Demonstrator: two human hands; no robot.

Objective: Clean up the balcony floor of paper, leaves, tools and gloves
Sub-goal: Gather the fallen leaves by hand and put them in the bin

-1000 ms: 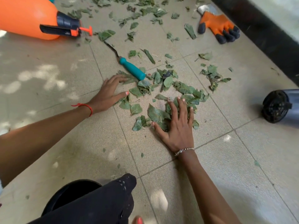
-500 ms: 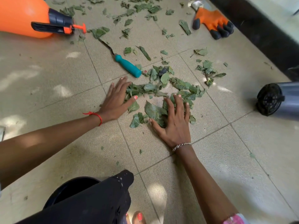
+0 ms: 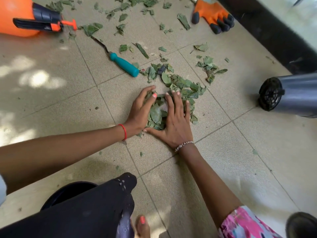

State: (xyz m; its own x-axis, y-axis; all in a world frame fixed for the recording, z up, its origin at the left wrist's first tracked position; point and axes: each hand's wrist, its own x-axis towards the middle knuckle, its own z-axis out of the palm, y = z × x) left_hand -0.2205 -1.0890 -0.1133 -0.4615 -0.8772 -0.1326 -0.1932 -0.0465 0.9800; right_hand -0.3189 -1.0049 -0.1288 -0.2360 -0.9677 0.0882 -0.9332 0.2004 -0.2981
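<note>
Left hand (image 3: 139, 109) and right hand (image 3: 175, 121), fingers spread flat, cup a leaf pile (image 3: 156, 115) between them on the tiled floor (image 3: 68, 103); nothing gripped. Teal-handled tool (image 3: 124, 64) at 11 o'clock. Orange glove (image 3: 211, 14) at 1 o'clock, farthest.

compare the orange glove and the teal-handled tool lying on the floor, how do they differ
The orange glove is soft, orange with black fingertips, and lies far off by the dark wall base. The teal-handled tool is rigid and slim with a dark metal shaft, its handle end at the leaf pile. Both lie untouched on the tiles.
</note>
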